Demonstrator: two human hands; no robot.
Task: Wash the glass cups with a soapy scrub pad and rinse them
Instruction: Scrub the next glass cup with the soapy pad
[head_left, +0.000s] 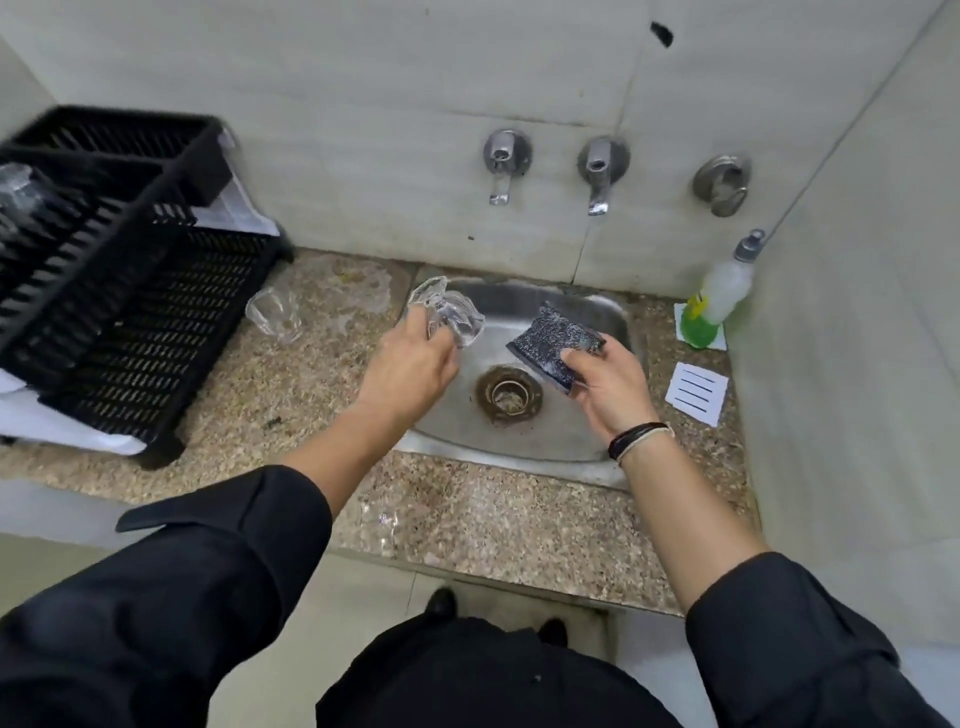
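1. Rack (130, 291): black, on the bench (493, 514) left of the sink (519, 436); one glass (18, 189) already sits in its top corner.
2. Sink: dry-looking, both taps (597, 176) shut off, no water running.
3. Soap bottle (719, 299): far right corner, well apart from both hands.
4. Left hand (415, 364): fingers clenched round a clear cup (449, 317), tilted over the sink's left edge.
5. Right hand (608, 384): fingers grasping the scrub pad (556, 345) by its near end, close to the cup, not touching.
6. Spare cup (272, 314): on the bench beside the rack, waiting.
7. Step, judged: scrub is about to start. Next: bring the pad to the cup, then open a tap to rinse.
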